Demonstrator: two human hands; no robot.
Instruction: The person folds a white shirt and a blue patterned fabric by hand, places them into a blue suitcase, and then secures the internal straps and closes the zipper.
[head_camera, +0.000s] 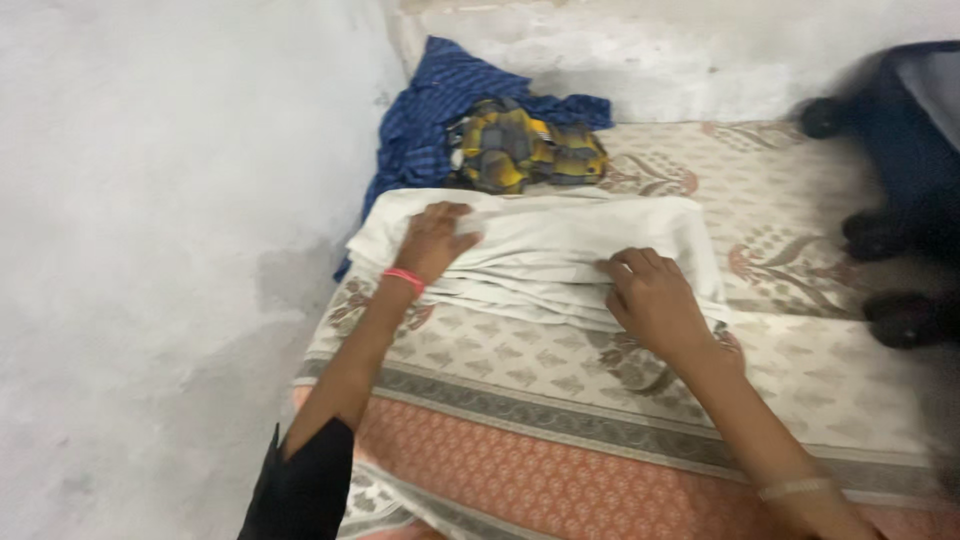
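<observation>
The left hand (436, 240) is laid flat, fingers spread, on the left part of the folded cream cloth (560, 255). The right hand (655, 300) is pressed, fingers loosely curled, on its near right edge. The cloth is lying on the patterned bed cover (520, 370), near crumpled blue and yellow garments (500, 140).

I see open patterned mattress (560, 400) in the lower middle of the frame, between both forearms; a hand can pass there. At the top, the blue striped cloth (430, 120) and the yellow-grey bundle (525, 150) block the way just behind the folded white cloth (560, 250). At the right edge, a dark wheeled case (900, 190) stands. The wall (150, 200) closes the left side.
</observation>
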